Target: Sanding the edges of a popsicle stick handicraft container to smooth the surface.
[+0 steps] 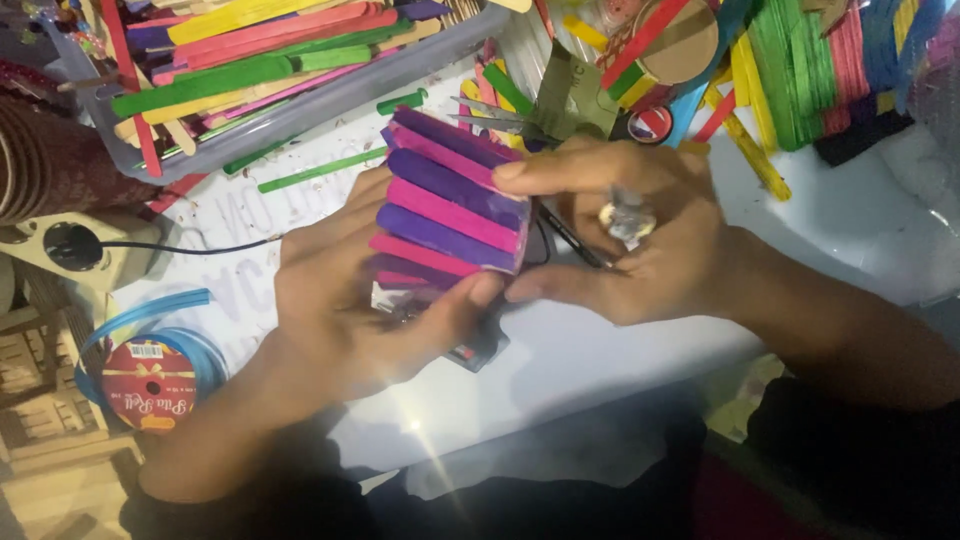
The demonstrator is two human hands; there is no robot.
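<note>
Both my hands hold a small box-like piece (450, 200) built of pink and purple craft sticks, above a white board (590, 350). My left hand (350, 300) cups it from below and the left, thumb under its near edge. My right hand (630, 235) grips its right end, fingers along the top edge and thumb at the bottom. A ring with a stone sits on a finger of my right hand.
A clear tray (300, 110) of coloured craft sticks stands at the back left. Scissors (500, 118) lie behind the piece. More stick bundles (800, 70) pile at the back right. A blue ribbon spool (150, 385) and a power socket (75, 245) sit at the left.
</note>
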